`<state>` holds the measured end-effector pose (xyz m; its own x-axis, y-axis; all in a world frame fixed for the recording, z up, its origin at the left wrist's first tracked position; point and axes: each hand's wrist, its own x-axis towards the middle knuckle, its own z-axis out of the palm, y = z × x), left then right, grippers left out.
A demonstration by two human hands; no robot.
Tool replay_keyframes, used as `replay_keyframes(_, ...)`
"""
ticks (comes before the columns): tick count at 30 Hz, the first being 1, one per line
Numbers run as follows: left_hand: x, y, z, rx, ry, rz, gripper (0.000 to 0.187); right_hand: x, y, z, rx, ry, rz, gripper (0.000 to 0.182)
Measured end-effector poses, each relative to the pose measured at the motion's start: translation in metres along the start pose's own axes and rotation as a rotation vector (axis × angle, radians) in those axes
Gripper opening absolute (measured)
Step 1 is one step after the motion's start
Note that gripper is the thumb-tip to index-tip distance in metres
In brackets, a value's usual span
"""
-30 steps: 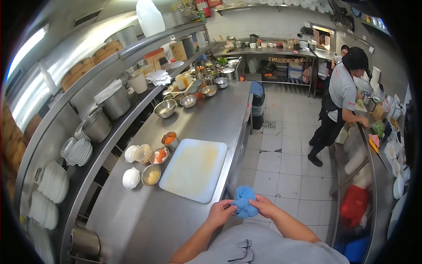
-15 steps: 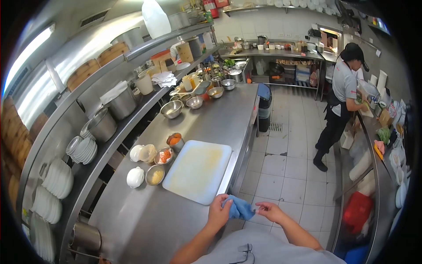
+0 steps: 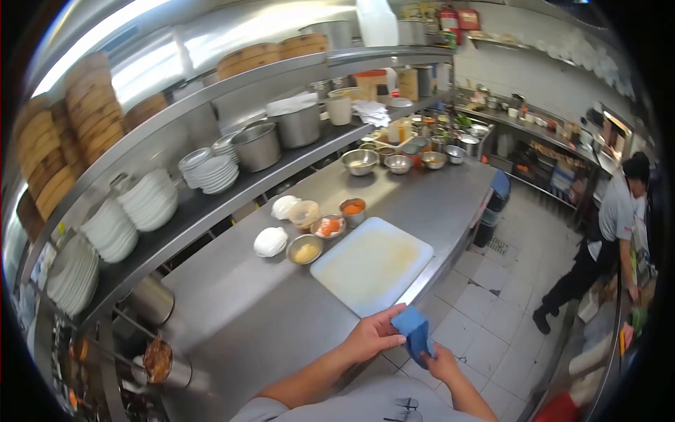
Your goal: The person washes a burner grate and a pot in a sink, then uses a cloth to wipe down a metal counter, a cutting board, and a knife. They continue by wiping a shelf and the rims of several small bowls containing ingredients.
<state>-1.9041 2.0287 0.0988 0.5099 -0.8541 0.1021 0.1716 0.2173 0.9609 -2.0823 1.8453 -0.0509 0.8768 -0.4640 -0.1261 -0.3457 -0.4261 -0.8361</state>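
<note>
A blue cloth [image 3: 415, 333] hangs between my two hands, just off the near edge of the steel counter. Its upper end is pinched by my left hand [image 3: 378, 332], thumb and fingers closed on it. My right hand [image 3: 441, 364] grips the lower end. Close beyond them lies a white cutting board [image 3: 374, 263] with a yellowish stained middle. Left of the board stand small metal bowls: one with a pale yellow chopped food [image 3: 306, 250], one with orange and white pieces [image 3: 329, 226] and one with an orange food [image 3: 353, 209].
Two white rounded items [image 3: 271, 242] sit on the steel counter [image 3: 211, 281]. A shelf [image 3: 232, 197] carries stacked white plates [image 3: 146, 200] and pots. Several metal bowls [image 3: 360, 162] stand at the counter's far end. Another person [image 3: 610, 225] leans over the right-hand counter.
My view has swung left, so the counter and shelf sit further right in it. My right hand has come onto the cloth's lower end. The other person bends lower.
</note>
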Motion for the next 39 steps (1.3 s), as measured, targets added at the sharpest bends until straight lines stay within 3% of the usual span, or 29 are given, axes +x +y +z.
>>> replay_keyframes(2, -0.007, -0.011, -0.022, 0.177, 0.088, 0.078, 0.04, 0.004, 0.011, -0.01, 0.112, 0.134, 0.043, 0.02)
replay_keyframes(4, -0.016, -0.025, -0.056, 0.856, 0.346, -0.059, 0.037, 0.009, 0.023, -0.024, 0.166, 0.166, 0.094, 0.019)
replay_keyframes(6, -0.026, -0.025, -0.075, 0.946, 0.334, -0.162, 0.033, 0.009, 0.022, -0.038, 0.223, 0.212, 0.156, 0.018)
replay_keyframes(8, -0.032, -0.029, -0.097, 1.034, 0.293, -0.273, 0.03, 0.002, 0.003, -0.063, 0.239, 0.149, 0.067, 0.017)
replay_keyframes(10, -0.032, -0.053, -0.127, 1.244, 0.255, 0.066, 0.03, 0.006, -0.006, -0.088, 0.242, 0.062, 0.1, 0.013)
replay_keyframes(12, -0.013, -0.068, -0.155, 0.941, 0.341, 0.058, 0.027, 0.021, -0.023, -0.122, 0.143, 0.01, -0.058, 0.014)
replay_keyframes(13, -0.002, -0.027, -0.144, 0.608, 0.184, -0.03, 0.024, 0.028, -0.038, -0.135, 0.26, 0.059, -0.068, 0.018)
replay_keyframes(14, 0.009, -0.023, -0.154, 0.52, 0.244, -0.091, 0.016, 0.035, -0.057, -0.143, 0.309, 0.146, -0.136, 0.025)
replay_keyframes(15, 0.017, 0.0, -0.142, 0.466, 0.288, -0.083, 0.015, 0.045, -0.057, -0.146, 0.583, 0.196, -0.218, 0.048)
replay_keyframes(16, 0.03, -0.003, -0.132, 0.11, 0.362, 0.013, 0.024, 0.05, -0.061, -0.14, 0.985, 0.174, -0.24, 0.069)
replay_keyframes(17, 0.034, 0.015, -0.11, -0.091, 0.314, 0.041, 0.033, 0.063, -0.039, -0.138, 1.195, -0.062, -0.187, 0.074)
replay_keyframes(18, 0.037, -0.051, -0.182, -0.383, -0.01, -0.013, 0.038, 0.07, -0.009, -0.125, 1.406, -0.298, -0.147, 0.08)
replay_keyframes(19, 0.03, -0.095, -0.19, -0.403, -0.009, -0.055, 0.038, 0.063, 0.013, -0.105, 1.33, -0.302, 0.059, 0.08)
replay_keyframes(21, 0.016, -0.149, -0.182, -0.225, -0.082, -0.621, 0.035, 0.05, 0.04, -0.058, 1.117, -0.325, 0.341, 0.08)
replay_keyframes(22, 0.002, -0.116, -0.13, 0.114, -0.112, -0.708, 0.034, 0.037, 0.049, -0.034, 0.988, -0.336, 0.416, 0.079)
replay_keyframes(24, -0.015, -0.144, -0.116, 0.078, -0.041, -0.682, 0.031, 0.014, 0.056, -0.006, 1.114, -0.407, 0.311, 0.07)
replay_keyframes(26, -0.029, -0.162, -0.121, 0.055, 0.088, -0.609, 0.025, 0.008, 0.07, 0.004, 1.054, -0.353, 0.414, 0.064)
replay_keyframes(28, -0.028, -0.148, -0.125, 0.034, 0.109, -0.567, 0.026, 0.003, 0.069, 0.0, 0.987, -0.294, 0.496, 0.058)
replay_keyframes(30, -0.02, -0.123, -0.124, 0.019, 0.128, -0.515, 0.027, -0.003, 0.057, -0.015, 1.152, -0.158, 0.445, 0.051)
replay_keyframes(31, -0.014, -0.106, -0.122, -0.127, 0.156, -0.453, 0.029, -0.002, 0.054, -0.02, 1.152, -0.155, 0.447, 0.051)
replay_keyframes(33, 0.001, -0.086, -0.113, -0.276, 0.177, -0.387, 0.031, 0.001, 0.048, -0.032, 1.31, -0.196, 0.216, 0.048)
replay_keyframes(34, 0.007, -0.08, -0.107, -0.301, 0.172, -0.436, 0.036, 0.005, 0.032, -0.036, 1.349, -0.094, 0.262, 0.044)
replay_keyframes(35, 0.011, -0.078, -0.102, -0.325, 0.165, -0.483, 0.041, 0.012, 0.038, -0.034, 1.343, -0.088, 0.262, 0.044)
replay_keyframes(36, 0.011, -0.097, -0.106, -0.33, 0.156, -0.478, 0.041, 0.024, 0.053, -0.03, 1.025, 0.058, 0.29, 0.043)
replay_keyframes(37, 0.014, -0.13, -0.116, 0.02, 0.171, -0.489, 0.045, 0.034, 0.067, -0.028, 0.704, 0.201, 0.309, 0.042)
replay_keyframes(38, 0.018, -0.148, -0.119, 0.372, 0.182, -0.489, 0.05, 0.038, 0.08, -0.03, 0.696, 0.266, 0.371, 0.036)
replay_keyframes(39, 0.023, -0.147, -0.111, 0.372, 0.169, -0.486, 0.05, 0.038, 0.088, -0.031, 0.696, 0.279, 0.371, 0.036)
